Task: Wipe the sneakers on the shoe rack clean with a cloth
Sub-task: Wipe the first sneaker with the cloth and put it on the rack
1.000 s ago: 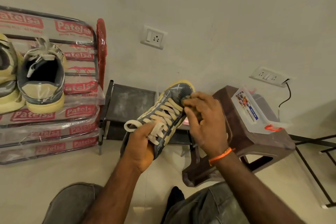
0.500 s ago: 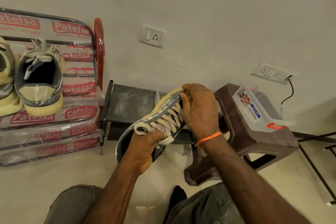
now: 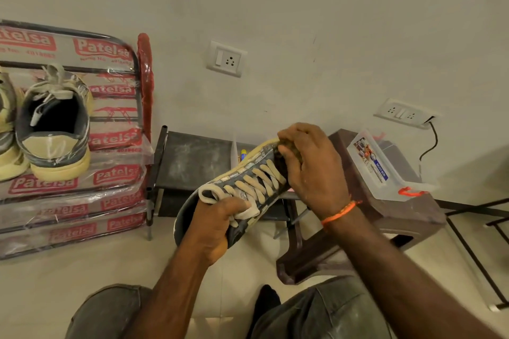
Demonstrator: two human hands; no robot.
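Observation:
A dark grey sneaker (image 3: 248,181) with cream laces and a yellowish sole is held in the air, toe pointing away to the upper right. My left hand (image 3: 217,224) grips it at the heel and tongue. My right hand (image 3: 311,168) is curled over the toe and presses a small dark cloth (image 3: 289,150) against it; most of the cloth is hidden under the fingers. Two more sneakers stand on the plastic-wrapped shoe rack (image 3: 110,146) at the left, the nearer one (image 3: 55,129) heel toward me, the other (image 3: 8,132) cut off by the frame edge.
A low dark metal shelf (image 3: 192,159) stands against the wall behind the held sneaker. A brown plastic stool (image 3: 385,223) at the right carries a clear plastic box (image 3: 380,170). Wall sockets (image 3: 227,59) and a cable (image 3: 429,143) are on the wall. Black metal frame bars (image 3: 479,228) lie far right.
My right hand slid with the cloth from the side of the toe up over the toe tip. The sneaker tilted a little lower in my left hand.

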